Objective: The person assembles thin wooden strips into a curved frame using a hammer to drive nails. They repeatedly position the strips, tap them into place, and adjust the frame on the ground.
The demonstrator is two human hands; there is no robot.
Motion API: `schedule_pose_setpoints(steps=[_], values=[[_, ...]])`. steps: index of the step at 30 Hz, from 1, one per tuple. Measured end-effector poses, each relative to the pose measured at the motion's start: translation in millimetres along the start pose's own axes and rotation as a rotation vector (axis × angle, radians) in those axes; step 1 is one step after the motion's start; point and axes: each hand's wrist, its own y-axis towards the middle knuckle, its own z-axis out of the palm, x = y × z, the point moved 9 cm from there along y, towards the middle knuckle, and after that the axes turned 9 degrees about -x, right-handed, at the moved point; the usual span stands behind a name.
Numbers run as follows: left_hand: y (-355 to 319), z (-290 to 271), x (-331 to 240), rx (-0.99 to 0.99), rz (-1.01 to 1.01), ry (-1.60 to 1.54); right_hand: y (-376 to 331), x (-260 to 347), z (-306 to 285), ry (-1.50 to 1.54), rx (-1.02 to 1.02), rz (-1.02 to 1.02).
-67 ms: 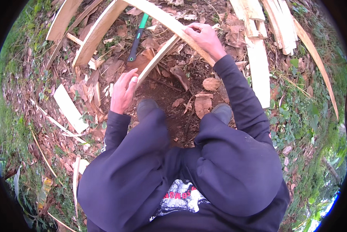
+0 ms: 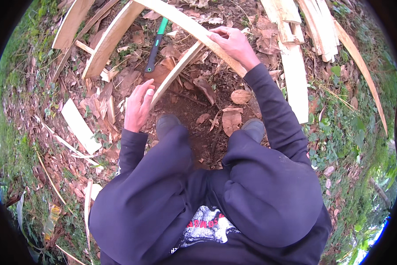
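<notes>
A long pale wooden plank (image 2: pixel 178 17) slants from the top middle down to the right, its near end beneath my right forearm. My right hand (image 2: pixel 234 45) is closed on its edge, fingers bent over the wood. A second, narrower plank (image 2: pixel 177 70) runs under the first and slopes down to the left. Beside its lower end is my left hand (image 2: pixel 138 106), fingers stretched and slightly apart, with nothing held; whether it touches that plank I cannot tell. A tool handle, black with a green shaft (image 2: pixel 155 48), lies on the leaves, its head hidden behind the long plank.
More planks stand at the upper left (image 2: pixel 103 42). A pile of split boards (image 2: pixel 293 75) lies at the right, near a long curved strip (image 2: pixel 362 66). A short pale board (image 2: pixel 80 126) rests on the left. Dry leaves (image 2: pixel 232 121) cover the soil between my shoes (image 2: pixel 167 123).
My left hand has shifted slightly left and down, a little away from the narrower plank. My right hand keeps its hold on the long plank.
</notes>
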Motion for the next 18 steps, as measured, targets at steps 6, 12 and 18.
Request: schedule_pose_setpoints(steps=[6,12,18], values=[[4.8,-30.8,-1.3,-0.118,-0.116,-0.087,-18.5,-3.7,-115.2,0.047,-0.213,0.035],[14.4,-37.1,-45.5,-0.197,-0.125,-0.145,-144.6,-86.4,-259.2,-0.093,-0.68,0.214],[-25.4,103.3,-145.5,0.59,-0.396,-0.318,-303.2,-149.2,-217.4,0.285,-0.174,0.912]])
